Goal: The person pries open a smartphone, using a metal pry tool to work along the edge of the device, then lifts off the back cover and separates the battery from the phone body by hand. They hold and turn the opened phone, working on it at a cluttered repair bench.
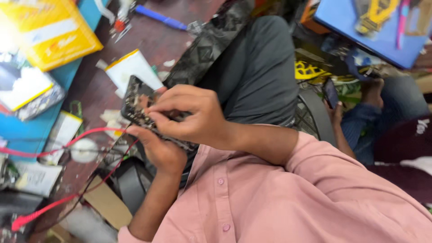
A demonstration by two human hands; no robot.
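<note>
While both hands grip an opened phone (139,108), red wires (85,135) and boxes crowd the workbench (148,40).

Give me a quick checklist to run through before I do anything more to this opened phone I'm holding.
1. Phone supported from below: ok. The left hand cradles the opened phone from underneath.
2. Working fingers on the board: ok. The right hand lies over the phone with its fingertips pinching at the exposed inside.
3. Tool in the hands: cannot tell; the fingers hide what they pinch.
4. Red wires free of the phone: cannot tell. They run close beside the left hand.
5. Phone over the bench: not ok. It is held up near its edge, partly above the lap.
6. View sharp enough for small parts: not ok, the picture is blurred.
</note>
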